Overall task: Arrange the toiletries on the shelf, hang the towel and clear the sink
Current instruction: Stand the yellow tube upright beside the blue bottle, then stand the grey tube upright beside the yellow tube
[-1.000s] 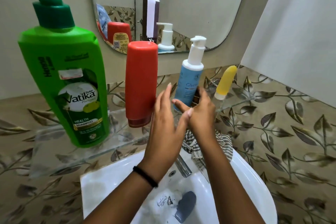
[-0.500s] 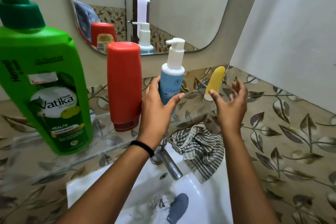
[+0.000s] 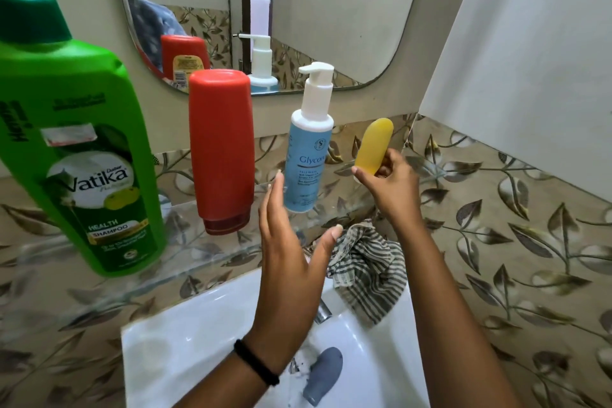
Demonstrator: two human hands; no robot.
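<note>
On the glass shelf (image 3: pixel 212 253) stand a big green shampoo bottle (image 3: pixel 89 175), a red bottle (image 3: pixel 222 149) upside down on its cap, and a blue pump bottle (image 3: pixel 308 149). My right hand (image 3: pixel 389 182) grips a small yellow bottle (image 3: pixel 374 146) at the shelf's right end. My left hand (image 3: pixel 291 242) hovers open just in front of the blue pump bottle, not touching it. A striped towel (image 3: pixel 367 268) lies bunched on the sink's back rim by the tap (image 3: pixel 323 311). A small grey-blue bottle (image 3: pixel 324 374) lies in the white sink (image 3: pixel 185 348).
A mirror (image 3: pixel 331 10) hangs above the shelf and reflects the bottles. Leaf-patterned tiles cover the wall around the sink. A white wall panel (image 3: pixel 530 60) closes in the right side. Dark smudges mark the basin near the grey-blue bottle.
My left hand let go of the blue pump bottle and drew back, open. My right hand reached the yellow bottle and closed around it.
</note>
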